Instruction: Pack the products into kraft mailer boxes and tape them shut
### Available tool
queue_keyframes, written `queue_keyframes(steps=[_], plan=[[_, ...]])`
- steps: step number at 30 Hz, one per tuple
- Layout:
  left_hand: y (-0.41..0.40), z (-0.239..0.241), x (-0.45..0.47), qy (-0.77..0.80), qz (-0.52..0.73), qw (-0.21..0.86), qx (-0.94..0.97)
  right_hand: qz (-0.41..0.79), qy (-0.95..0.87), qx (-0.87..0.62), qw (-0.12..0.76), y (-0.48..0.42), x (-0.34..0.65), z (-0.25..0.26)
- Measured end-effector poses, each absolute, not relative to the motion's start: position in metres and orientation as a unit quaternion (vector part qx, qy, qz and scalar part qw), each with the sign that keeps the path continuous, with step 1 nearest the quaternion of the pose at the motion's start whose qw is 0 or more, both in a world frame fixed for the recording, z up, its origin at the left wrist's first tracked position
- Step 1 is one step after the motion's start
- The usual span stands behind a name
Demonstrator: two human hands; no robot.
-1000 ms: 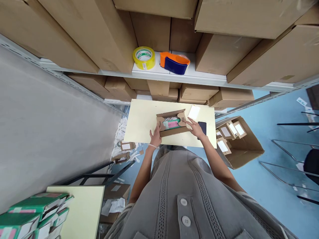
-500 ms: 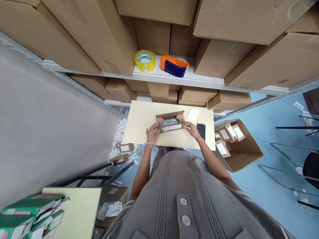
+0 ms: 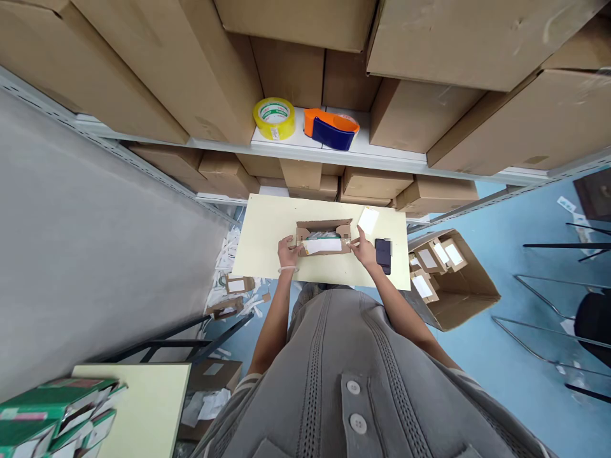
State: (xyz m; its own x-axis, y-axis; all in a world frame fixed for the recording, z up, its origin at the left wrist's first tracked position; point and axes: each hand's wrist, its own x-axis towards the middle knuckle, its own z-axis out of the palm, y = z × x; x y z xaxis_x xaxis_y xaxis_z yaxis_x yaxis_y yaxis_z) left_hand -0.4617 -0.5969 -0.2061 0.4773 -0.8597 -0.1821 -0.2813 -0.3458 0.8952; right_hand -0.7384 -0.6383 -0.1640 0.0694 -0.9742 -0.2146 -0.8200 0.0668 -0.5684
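Folded up since a second ago, the labelled front flap (image 3: 323,245) of the small carton (image 3: 324,224) now lies over part of the opening, its white paper label turned toward the camera. Thin brown cardboard makes up this long, shallow box, which sits near the middle of the pale yellow, smooth, flat surface (image 3: 262,222), its back flap standing up along the far edge. Left grip (image 3: 288,252) and right grip (image 3: 363,250) are closed on the carton's two ends, thumbs and fingers at the flap's corners; the right index finger sticks out away from the cardboard. A soft-looking, pale band (image 3: 287,269) circles the left wrist.

Earlier, the pink and green front of the package inside showed plainly; only a narrow green and whitish strip of the contents (image 3: 329,235) is visible behind the flap now. Unmoved on the surface are a flat white sheet (image 3: 368,220) and a dark, glossy phone (image 3: 383,256), both right of the carton. Above, the metal-edged shelf (image 3: 334,152) carries a shiny yellow tape roll (image 3: 282,131) and an orange and blue plastic dispenser (image 3: 334,133), also where they were.
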Motion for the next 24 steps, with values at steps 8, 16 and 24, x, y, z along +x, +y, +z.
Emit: queue_keyframes(steps=[8, 16, 24], plan=[[-0.599, -0.215, -0.449, -0.387, -0.354, 0.374, 0.765, -0.066, 0.605, -0.772, 0.182, -0.67, -0.727, -0.145], [-0.597, -0.194, -0.455, -0.506, -0.304, 0.292, 0.753, -0.049, 0.574, -0.795, 0.192, -0.65, -0.73, -0.145], [-0.591, -0.189, -0.474, -0.538, -0.328, 0.299, 0.716, 0.003, 0.586, -0.784, 0.206, -0.624, -0.728, -0.17]])
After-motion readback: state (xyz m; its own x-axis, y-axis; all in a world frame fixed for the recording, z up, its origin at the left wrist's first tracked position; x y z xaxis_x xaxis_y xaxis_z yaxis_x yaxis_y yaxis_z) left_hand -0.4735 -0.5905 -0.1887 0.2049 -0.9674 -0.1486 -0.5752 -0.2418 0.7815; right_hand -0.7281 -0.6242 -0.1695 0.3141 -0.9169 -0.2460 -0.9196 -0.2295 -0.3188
